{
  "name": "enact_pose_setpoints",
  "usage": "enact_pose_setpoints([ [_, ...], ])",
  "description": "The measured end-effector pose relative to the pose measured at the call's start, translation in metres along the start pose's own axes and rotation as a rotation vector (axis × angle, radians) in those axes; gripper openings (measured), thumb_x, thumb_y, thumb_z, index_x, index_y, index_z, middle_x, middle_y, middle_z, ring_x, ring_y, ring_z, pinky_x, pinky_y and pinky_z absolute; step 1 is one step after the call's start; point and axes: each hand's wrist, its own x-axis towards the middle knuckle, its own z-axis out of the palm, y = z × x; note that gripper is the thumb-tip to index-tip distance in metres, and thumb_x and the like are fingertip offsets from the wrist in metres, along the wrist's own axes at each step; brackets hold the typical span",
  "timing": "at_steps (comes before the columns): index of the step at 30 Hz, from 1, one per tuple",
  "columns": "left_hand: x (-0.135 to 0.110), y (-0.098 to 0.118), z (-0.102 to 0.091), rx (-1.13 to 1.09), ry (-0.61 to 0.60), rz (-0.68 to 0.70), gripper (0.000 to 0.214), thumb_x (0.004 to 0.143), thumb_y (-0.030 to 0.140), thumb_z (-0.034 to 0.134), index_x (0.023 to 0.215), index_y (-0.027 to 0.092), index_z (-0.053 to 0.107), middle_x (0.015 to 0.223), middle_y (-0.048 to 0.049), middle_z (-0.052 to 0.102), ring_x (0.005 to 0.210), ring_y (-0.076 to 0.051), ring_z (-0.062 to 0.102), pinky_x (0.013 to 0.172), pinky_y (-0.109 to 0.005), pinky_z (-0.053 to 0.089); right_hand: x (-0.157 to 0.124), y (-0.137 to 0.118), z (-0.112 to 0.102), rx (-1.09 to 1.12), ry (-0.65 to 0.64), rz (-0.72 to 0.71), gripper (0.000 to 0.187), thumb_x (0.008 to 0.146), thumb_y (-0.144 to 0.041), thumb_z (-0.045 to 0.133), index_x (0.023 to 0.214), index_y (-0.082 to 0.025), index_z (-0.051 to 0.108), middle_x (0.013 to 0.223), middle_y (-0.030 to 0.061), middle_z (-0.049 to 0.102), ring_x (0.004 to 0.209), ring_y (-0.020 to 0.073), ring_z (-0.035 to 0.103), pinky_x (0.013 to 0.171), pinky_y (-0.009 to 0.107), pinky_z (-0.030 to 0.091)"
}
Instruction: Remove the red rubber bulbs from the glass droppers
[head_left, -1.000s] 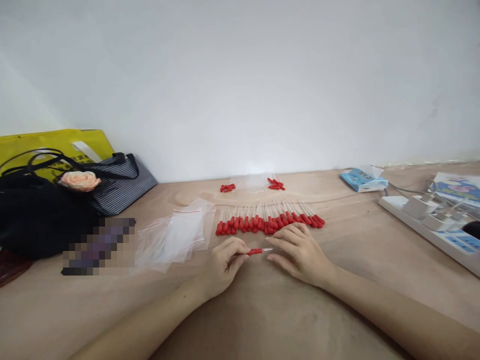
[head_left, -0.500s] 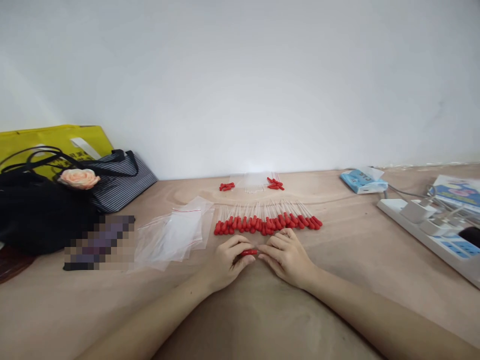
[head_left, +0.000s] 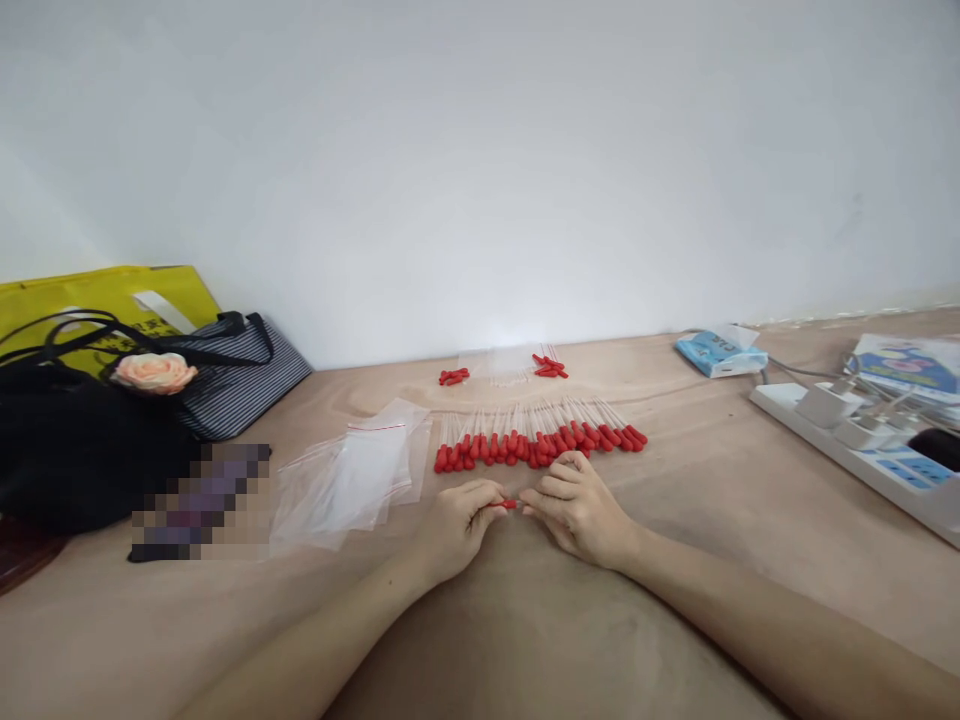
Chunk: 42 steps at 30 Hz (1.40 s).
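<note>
Near the table's front, my left hand (head_left: 466, 520) pinches a red rubber dropper bulb (head_left: 508, 504) between thumb and fingers. Facing it, my right hand (head_left: 577, 510) is closed, its fingertips around a thin clear tube whose end meets the bulb; most of that tube is hidden in the fingers. Just beyond both hands lies a row of droppers (head_left: 517, 445), red bulbs toward me and thin clear stems pointing to the wall. Behind that row are two small groups of loose red bulbs, a left group (head_left: 454, 377) and a right group (head_left: 550, 366).
Clear zip bags (head_left: 352, 475) lie fanned on the left. Further left are a striped bag (head_left: 247, 385), a black bag (head_left: 82, 440) and a yellow bag (head_left: 172, 285). A tissue pack (head_left: 716, 353) and a white power strip (head_left: 847, 440) with chargers stand on the right.
My left thumb and fingers have closed more tightly around the bulb, and its end now meets the tube in my right fingers. The view has shifted slightly.
</note>
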Motion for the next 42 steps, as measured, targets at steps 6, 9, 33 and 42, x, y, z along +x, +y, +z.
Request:
enact_pose_setpoints([
  [6, 0.0, 0.003, -0.003, -0.006, -0.032, -0.039, 0.017, 0.084, 0.02, 0.042, 0.079, 0.018, 0.058, 0.086, -0.0012, 0.064, 0.08, -0.013, 0.058, 0.074, -0.025, 0.044, 0.0, 0.0, 0.0, 0.011, 0.012, -0.009, 0.022, 0.084, -0.021, 0.044, 0.07, -0.016, 0.06, 0.056, -0.0003, 0.051, 0.062, 0.0119, 0.038, 0.069, 0.03, 0.029],
  [9, -0.001, 0.004, -0.003, -0.005, -0.039, -0.051, 0.017, 0.083, 0.018, 0.042, 0.078, 0.018, 0.058, 0.084, -0.0005, 0.064, 0.078, -0.012, 0.058, 0.072, -0.023, 0.044, 0.0, -0.001, 0.001, 0.02, 0.014, -0.009, 0.022, 0.084, -0.02, 0.044, 0.069, -0.016, 0.06, 0.056, -0.0002, 0.05, 0.062, 0.012, 0.038, 0.069, 0.03, 0.029],
  [33, -0.016, -0.011, -0.007, 0.179, 0.312, -0.085, 0.014, 0.079, 0.02, 0.046, 0.091, 0.017, 0.053, 0.08, -0.0016, 0.054, 0.061, -0.009, 0.053, 0.057, -0.022, 0.047, -0.028, 0.012, -0.013, 0.207, -0.083, 0.248, 0.037, 0.084, -0.012, 0.035, 0.118, -0.019, 0.047, 0.084, 0.0061, 0.052, 0.072, 0.0131, 0.054, 0.065, 0.026, 0.049],
  [42, -0.013, -0.011, -0.008, 0.191, 0.246, -0.055, 0.004, 0.074, 0.022, 0.056, 0.074, 0.018, 0.053, 0.071, 0.0015, 0.052, 0.058, -0.008, 0.053, 0.052, -0.019, 0.046, -0.024, 0.004, -0.011, 0.13, -0.143, 0.319, 0.026, 0.078, -0.005, 0.034, 0.089, -0.015, 0.056, 0.088, 0.0094, 0.052, 0.077, 0.0162, 0.053, 0.069, 0.03, 0.049],
])
